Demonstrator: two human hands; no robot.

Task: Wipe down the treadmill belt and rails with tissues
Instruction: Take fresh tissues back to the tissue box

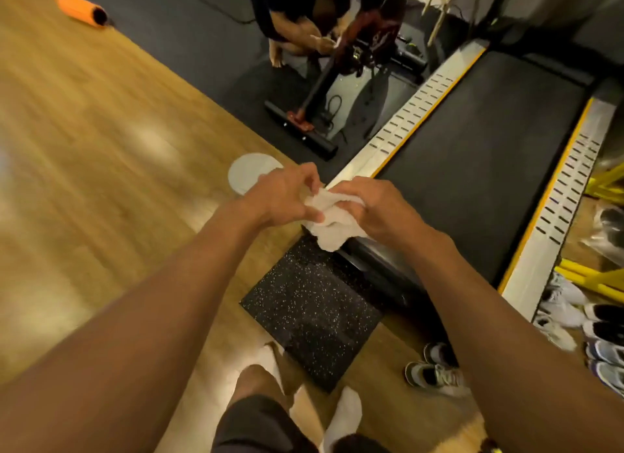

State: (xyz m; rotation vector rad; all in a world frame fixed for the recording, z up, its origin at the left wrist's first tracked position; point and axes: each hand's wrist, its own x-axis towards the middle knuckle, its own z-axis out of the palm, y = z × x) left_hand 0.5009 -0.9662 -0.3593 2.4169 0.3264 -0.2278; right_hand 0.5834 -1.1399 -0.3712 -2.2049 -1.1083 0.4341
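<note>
1. Seen from the head camera, the person's left hand (283,195) and right hand (374,212) are both gripping a crumpled white tissue wad (329,223). The fingers are curling into it from either side, so neither hand is lying open.
2. The tissue wad is hanging just off the near end of the black treadmill belt (472,155), over the belt's near left corner. Whether it is touching the treadmill cannot be told.
3. A silver slotted rail with a yellow edge strip (405,121) is running along the belt's left side. A matching silver slotted right rail (557,223) is running along its right side.
4. A black speckled rubber mat (310,310) is lying on the tan wooden floor (101,148) just short of the belt's near end, below the hands.
5. A round white disc (250,175) is lying on the floor to the left of the belt's near end, partly hidden behind the left hand.
6. The person's feet in white socks (344,415) are standing on the floor nearer the camera than the belt, beside the mat.
7. A pair of grey and white trainers (435,371) is sitting near the belt's near right corner.
8. Beyond the belt's left rail, a dark red and black exercise machine (337,64) is standing on dark flooring. A second person (293,23) is crouching beside it.
9. An orange foam roller (81,11) is lying far to the left of the belt.
</note>
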